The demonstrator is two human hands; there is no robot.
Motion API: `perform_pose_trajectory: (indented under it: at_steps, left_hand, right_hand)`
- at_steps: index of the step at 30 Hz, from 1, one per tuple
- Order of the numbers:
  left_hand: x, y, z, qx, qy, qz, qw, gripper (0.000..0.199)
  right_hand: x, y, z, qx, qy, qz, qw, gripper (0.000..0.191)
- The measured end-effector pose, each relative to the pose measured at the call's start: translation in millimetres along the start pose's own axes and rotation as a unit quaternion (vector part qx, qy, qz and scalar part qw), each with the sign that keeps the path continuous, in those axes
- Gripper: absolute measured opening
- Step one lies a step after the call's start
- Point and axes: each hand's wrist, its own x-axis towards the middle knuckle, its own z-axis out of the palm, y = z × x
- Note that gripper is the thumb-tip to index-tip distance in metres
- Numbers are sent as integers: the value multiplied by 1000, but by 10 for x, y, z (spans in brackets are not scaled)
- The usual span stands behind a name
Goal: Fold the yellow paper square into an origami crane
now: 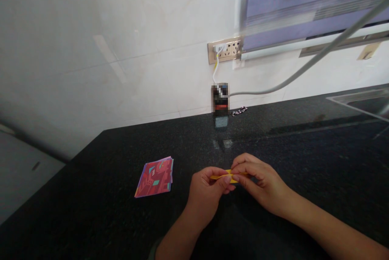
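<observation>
Left hand (pixel 208 193): pinching a small yellow paper piece (pixel 230 171)
Right hand (pixel 264 181): pinching it too — thumbs near each other
Yellow piece: above the speckled black stone countertop (pixel 100 215)
Flat red-patterned paper stack (pixel 155 177): farther left

The fingers of the left hand (pixel 208 191) and right hand (pixel 264 183) cover most of the yellow paper (pixel 230 172), so its full shape cannot be told. The bottom edge cuts off the left forearm; the right forearm runs out of view at the lower right. The top card (pixel 154 178) hides nearly all beneath it. Coarse blocks blur the dark upright object (pixel 221 100) by the wall. The grey hose (pixel 304 71) leaves at the right edge.
</observation>
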Motion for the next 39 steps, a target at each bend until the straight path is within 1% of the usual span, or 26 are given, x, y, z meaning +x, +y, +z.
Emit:
perform_pose_trajectory:
  at_steps: [6,13,18,22,26,30,34,39]
  left_hand:
    - [1,13,3,18,-4,5,1000,16]
    - [-8,1,15,1,0,-9,1000,17]
    - [-13,-5,13,-38,-6,-26,999,19]
    - [-1,-8,-9,-76,-11,-42,996,26]
    - [8,13,-33,-124,-17,-67,990,30]
    - [9,30,-42,-142,-18,-79,987,28]
    - [8,29,-41,-132,-20,-84,988,27]
    - [-4,28,-34,-125,-34,-91,987,29]
  right_hand:
    - [4,0,-1,1,-5,3,1000,14]
    - [13,-55,-8,4,-11,7,1000,14]
    - [9,-61,-4,16,-4,17,1000,15]
    - [15,-1,-3,33,0,33,999,18]
    - [18,63,-10,52,19,49,997,14]
    - [19,59,-29,43,9,25,999,9]
    - [25,34,-36,13,2,-4,1000,9]
    - [22,42,-18,-2,19,3,1000,8]
